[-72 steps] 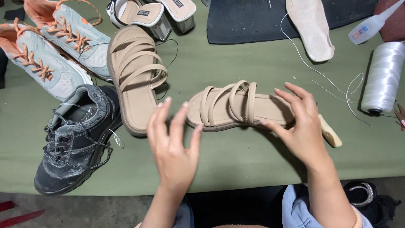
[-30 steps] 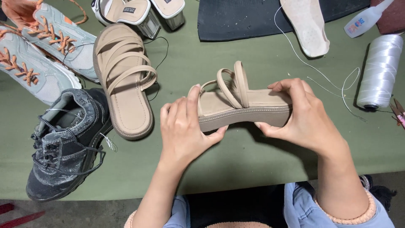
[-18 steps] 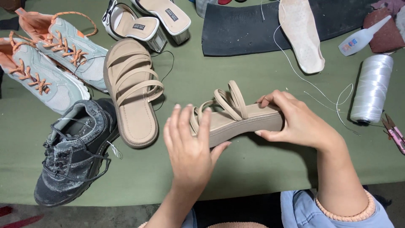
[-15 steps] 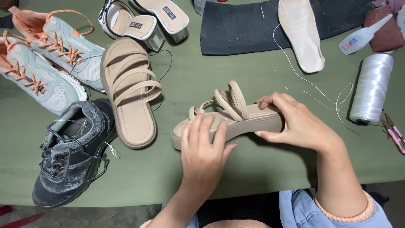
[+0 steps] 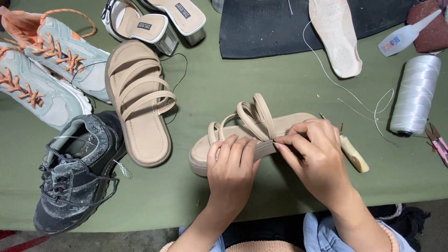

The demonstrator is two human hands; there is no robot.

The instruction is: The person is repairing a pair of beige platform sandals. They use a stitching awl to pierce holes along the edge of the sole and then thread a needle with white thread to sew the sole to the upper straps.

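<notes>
1. Fingers of the left hand lie curled over the near edge of a beige strappy sandal, their tips pressing on its insole, so this hand grips the sandal at its front half.
2. Fingers of the right hand are pinched narrow at the sandal's near sole edge, just behind the straps; whether they hold anything thin between them cannot be told.
3. The sandal rests on the green tabletop, close to the near edge, lying roughly left to right with its straps arching upward.
4. A wooden-handled tool lies on the tabletop just right of the right hand, partly hidden behind it.
5. The matching beige sandal lies flat to the left, well apart from the held one, with a thin dark thread looped beside it.
6. Left of it are two grey trainers with orange laces, and nearer the person a worn black shoe.
7. At the far edge stand two white block-heeled sandals, a black rubber sheet and a pale insole lying on it.
8. At the right stand a spool of white thread, its loose thread trailing across the tabletop, a small glue bottle and small snips at the frame edge.
</notes>
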